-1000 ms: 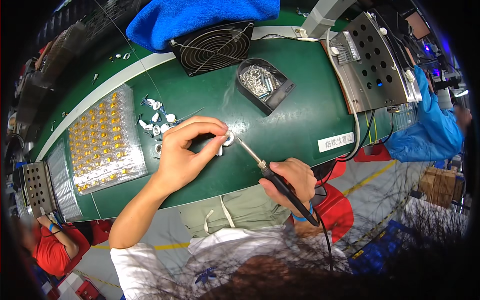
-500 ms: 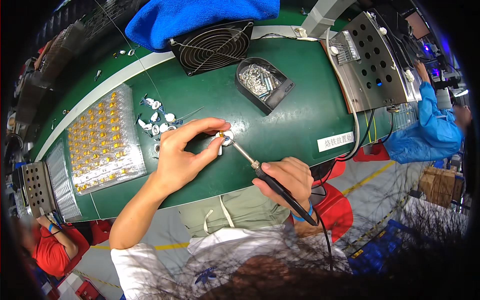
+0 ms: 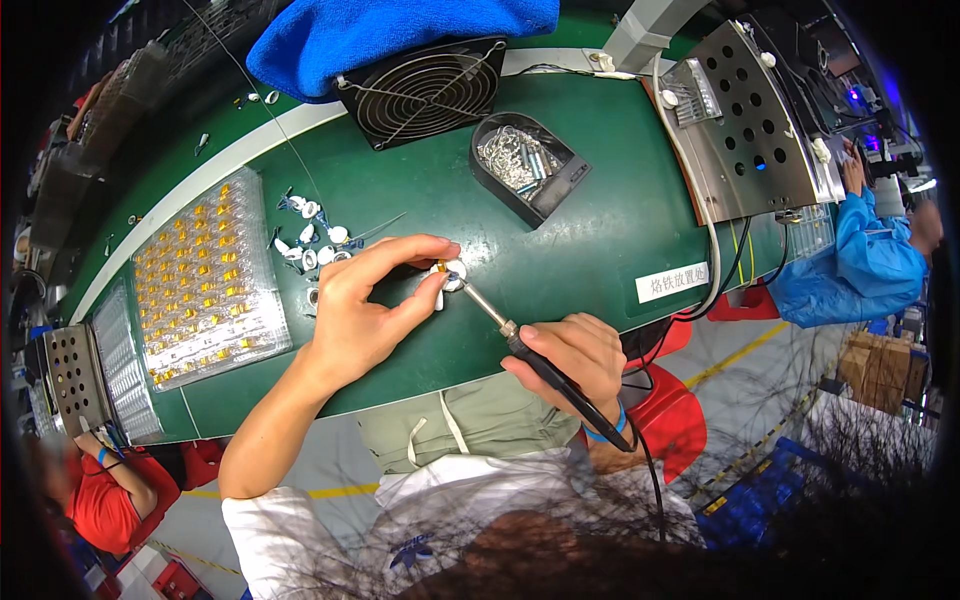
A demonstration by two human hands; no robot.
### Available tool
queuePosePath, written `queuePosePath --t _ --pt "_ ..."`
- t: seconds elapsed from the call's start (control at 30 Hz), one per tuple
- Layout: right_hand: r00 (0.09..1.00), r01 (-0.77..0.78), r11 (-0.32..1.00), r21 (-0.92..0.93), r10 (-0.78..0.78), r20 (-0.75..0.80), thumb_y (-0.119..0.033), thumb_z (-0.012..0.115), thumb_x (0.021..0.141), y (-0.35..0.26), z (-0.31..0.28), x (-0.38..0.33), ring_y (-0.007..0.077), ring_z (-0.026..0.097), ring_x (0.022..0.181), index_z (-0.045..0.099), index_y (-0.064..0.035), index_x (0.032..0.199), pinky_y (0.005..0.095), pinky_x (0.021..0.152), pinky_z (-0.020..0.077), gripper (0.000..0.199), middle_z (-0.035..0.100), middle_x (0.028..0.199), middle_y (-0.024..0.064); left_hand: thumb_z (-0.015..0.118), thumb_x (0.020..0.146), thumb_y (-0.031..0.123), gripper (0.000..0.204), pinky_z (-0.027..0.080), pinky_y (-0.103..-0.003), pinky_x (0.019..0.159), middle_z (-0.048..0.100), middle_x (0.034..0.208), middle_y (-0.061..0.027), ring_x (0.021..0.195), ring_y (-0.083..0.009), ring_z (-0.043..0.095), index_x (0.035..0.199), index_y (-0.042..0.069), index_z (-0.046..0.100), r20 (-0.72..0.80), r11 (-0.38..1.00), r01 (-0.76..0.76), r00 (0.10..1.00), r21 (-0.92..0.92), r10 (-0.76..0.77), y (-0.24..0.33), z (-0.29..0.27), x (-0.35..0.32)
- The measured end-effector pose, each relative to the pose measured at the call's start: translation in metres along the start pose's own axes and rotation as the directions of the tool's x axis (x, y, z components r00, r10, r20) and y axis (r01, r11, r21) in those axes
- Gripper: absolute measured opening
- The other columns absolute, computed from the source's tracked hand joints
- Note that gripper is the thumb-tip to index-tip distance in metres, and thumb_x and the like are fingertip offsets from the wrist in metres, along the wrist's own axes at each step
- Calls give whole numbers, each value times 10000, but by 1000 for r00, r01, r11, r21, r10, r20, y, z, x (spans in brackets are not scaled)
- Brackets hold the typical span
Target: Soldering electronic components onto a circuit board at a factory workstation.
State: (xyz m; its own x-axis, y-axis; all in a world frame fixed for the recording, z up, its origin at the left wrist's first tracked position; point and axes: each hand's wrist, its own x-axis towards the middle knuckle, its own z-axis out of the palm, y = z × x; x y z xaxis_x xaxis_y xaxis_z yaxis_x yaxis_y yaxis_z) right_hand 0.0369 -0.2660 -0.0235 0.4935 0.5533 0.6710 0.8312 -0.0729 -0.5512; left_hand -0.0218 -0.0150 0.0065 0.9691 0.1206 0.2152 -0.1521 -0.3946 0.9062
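Between the thumb and forefinger of my left hand [image 3: 370, 300] is a small round white part [image 3: 455, 272] with a bit of gold colour at its edge. My right hand [image 3: 578, 360] is wrapped round the black handle of a soldering iron [image 3: 545, 370]. The iron's metal tip meets the white part, or comes very close to it; I cannot tell if they touch. Left of my left hand, several small white parts with dark blue wires [image 3: 312, 232] lie loose on the green table mat [image 3: 420, 185].
A clear plastic tray [image 3: 205, 280] with rows of gold pieces lies at the left. Behind are a black fan [image 3: 425, 92], a blue towel [image 3: 400, 35] and a black bin [image 3: 530, 168] of metal bits. A perforated metal box [image 3: 745, 115] stands right. Other people sit at both sides.
My hands, the white part and the soldering iron stay almost still. At the right, the co-worker in blue has shifted an arm.
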Motion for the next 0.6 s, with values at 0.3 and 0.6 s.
queuePosePath --t 0.3,0.6 --pt "1000 -11 1000 -3 11 15 -131 935 721 -2 -2 1 238 693 645 711 -10 1106 315 543 496 461 745 867 122 735 865 -56 304 605 -301 867 777 1106 -115 959 -197 762 1162 7 732 -43 999 -31 999 -9 31 0 2 0" --pt "1000 6 1000 -2 -6 -19 -162 930 753 -1 -1 -4 253 692 646 706 -9 1107 327 556 517 447 733 859 120 737 864 -54 299 606 -299 849 776 1103 -112 948 -197 759 1156 11 735 -46 999 -47 998 -6 47 -2 3 -1"
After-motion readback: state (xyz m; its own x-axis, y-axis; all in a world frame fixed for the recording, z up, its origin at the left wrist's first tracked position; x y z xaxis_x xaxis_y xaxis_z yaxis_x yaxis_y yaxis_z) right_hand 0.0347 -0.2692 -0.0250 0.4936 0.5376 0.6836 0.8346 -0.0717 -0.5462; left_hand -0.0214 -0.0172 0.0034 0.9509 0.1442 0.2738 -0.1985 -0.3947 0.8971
